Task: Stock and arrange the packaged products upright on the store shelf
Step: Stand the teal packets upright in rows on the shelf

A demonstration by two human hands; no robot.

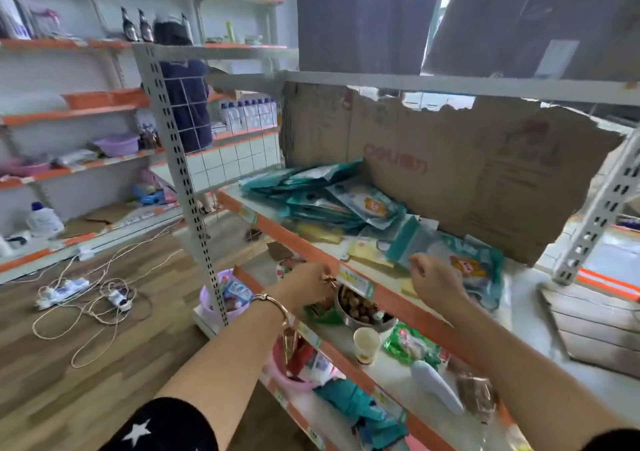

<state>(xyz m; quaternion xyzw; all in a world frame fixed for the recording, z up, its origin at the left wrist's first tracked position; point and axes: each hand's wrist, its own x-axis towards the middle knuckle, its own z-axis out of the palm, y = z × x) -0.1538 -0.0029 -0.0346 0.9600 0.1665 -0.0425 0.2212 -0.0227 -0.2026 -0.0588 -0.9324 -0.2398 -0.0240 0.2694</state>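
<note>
While the right hand (433,279) hangs with its fingers curled over the near corner of a teal packet (474,263), its back is to the camera, so I cannot tell whether it pinches that packet or only hovers against it. The left hand (306,280) is curled too, knuckles up at the orange lip of the shelf (408,303), with something small and golden glinting at its fingertips; whether it holds a thing or that is a ring I cannot tell. A bracelet (273,300) sits on that wrist.

The teal packet lies flat on the shelf board, just beside some pale yellow packets (367,248). Further along and deeper in, a heap of teal packets (329,197) sprawls flat and overlapping, none upright. Torn cardboard (467,173) stands behind them as a backing.

On the board below are a metal bowl (360,308) of brown nuts and a paper cup (366,345).

I judge the work to be early: the goods have reached the shelf but the arranging has hardly begun. The next move seems to call for a firm grasp on the near packet's top edge, then tipping it up to lean on the cardboard so it does not slump
</note>
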